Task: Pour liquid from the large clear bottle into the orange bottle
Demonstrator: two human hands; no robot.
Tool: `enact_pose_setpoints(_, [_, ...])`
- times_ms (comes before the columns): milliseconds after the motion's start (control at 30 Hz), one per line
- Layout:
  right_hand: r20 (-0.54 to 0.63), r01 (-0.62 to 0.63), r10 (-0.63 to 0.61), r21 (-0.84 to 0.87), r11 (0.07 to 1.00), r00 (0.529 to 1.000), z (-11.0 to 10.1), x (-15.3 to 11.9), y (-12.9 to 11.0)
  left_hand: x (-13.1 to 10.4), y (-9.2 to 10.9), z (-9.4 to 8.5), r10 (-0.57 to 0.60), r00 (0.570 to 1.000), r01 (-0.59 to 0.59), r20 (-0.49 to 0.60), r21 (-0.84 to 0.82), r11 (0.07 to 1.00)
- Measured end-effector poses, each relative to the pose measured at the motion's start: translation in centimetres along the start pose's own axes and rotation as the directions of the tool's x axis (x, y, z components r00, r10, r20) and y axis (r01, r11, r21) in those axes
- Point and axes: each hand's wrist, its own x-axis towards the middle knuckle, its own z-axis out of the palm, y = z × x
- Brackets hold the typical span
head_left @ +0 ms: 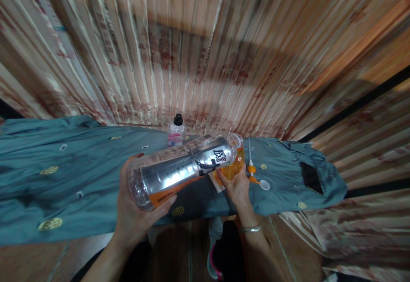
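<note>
A large clear plastic bottle (179, 168) with a silver and orange label lies tilted across the view, its neck end to the right. My left hand (131, 213) is wrapped round its base end. At its mouth, a smaller bottle with orange-yellow contents (233, 168) is gripped in my right hand (237, 188). The large bottle's neck covers part of the smaller one, so I cannot tell whether the mouths touch. Just right of my right hand, an orange and white pump top (251, 169) with a long tube rests on the cloth beside a round white piece (264, 184).
A teal patterned cloth (80, 166) covers the narrow table. Behind the large bottle stands a clear bottle with a black cap (177, 130). A black phone (310, 177) lies at the right end. A pleated curtain (192, 60) hangs along the back.
</note>
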Motion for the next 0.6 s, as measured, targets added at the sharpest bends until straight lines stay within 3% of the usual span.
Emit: enact_pose_setpoints(600, [0.017, -0.015, 0.015, 0.026, 1.000, 1.000, -0.11, -0.19, 0.27, 0.12, -0.53, -0.35, 0.034, 0.999, -0.035, 0.017, 0.056, 0.998])
